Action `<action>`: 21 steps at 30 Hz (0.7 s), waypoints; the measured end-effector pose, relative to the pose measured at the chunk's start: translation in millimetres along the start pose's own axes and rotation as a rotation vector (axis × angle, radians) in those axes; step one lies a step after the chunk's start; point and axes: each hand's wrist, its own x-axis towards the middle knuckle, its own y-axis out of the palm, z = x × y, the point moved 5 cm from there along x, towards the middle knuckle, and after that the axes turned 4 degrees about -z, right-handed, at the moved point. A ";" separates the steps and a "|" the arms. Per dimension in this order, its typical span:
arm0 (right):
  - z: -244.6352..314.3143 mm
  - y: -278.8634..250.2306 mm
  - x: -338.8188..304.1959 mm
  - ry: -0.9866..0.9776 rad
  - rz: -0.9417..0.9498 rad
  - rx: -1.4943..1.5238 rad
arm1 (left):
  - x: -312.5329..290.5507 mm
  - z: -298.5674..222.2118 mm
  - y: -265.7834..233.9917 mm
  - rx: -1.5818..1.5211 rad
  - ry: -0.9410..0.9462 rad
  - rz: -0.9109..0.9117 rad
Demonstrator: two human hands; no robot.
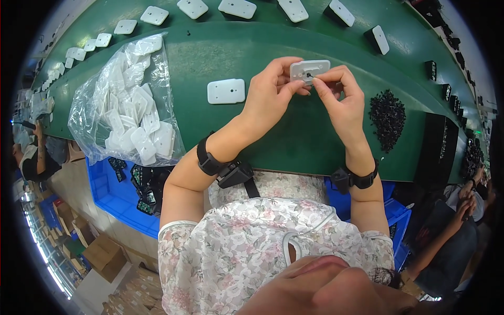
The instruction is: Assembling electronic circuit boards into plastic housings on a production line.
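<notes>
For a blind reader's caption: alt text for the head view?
Both hands hold a white plate over a green belt; the right hand presses a small black part into it, the left hand steadies it. A black parts pile lies right, a bag of plates left.

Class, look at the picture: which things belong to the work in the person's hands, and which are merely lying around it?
In the work:
left hand holding the white plate
right hand pressing a small black piece into it
pile of black pieces

Lying about:
bag of white plates
spare white plate
blue bin
</notes>
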 end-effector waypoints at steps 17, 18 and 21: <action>-8.9 10.2 -2.5 0.069 0.018 0.065 | 1.5 -5.4 -2.2 0.274 0.239 0.073; -7.6 9.9 -2.5 0.067 0.015 0.066 | 2.1 -4.7 -1.9 0.160 0.157 0.077; 7.2 -5.1 1.9 -0.142 -0.221 -0.002 | 3.4 -3.9 -2.3 0.024 0.050 0.076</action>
